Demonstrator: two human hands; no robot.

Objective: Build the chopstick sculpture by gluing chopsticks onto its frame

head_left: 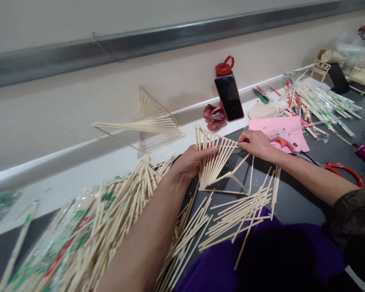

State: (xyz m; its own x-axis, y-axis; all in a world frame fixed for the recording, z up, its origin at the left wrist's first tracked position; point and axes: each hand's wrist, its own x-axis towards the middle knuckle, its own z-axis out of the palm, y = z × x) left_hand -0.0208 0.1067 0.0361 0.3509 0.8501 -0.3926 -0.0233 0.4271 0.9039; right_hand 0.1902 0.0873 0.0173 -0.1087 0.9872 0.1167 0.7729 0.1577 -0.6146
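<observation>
A frame of thin wooden sticks (pixel 213 162), with a fan of sticks on its left side, stands on the dark table. My left hand (pixel 194 160) grips the fan from the left, thumb across the front of the sticks. At the frame's upper right, my right hand (pixel 255 144) pinches the end of a stick with closed fingers. Loose sticks (pixel 246 213) lie just below the frame. A similar finished-looking stick structure (pixel 158 125) leans near the wall, behind my left hand.
A large pile of chopsticks (pixel 118 202) covers the left. A pink glue gun (pixel 284 142) rests on a pink sheet (pixel 301 132) at right, near orange-handled scissors (pixel 346 170). A phone (pixel 229 97) leans on a red-capped bottle (pixel 224 68). Wrapped chopsticks (pixel 322 101) lie behind.
</observation>
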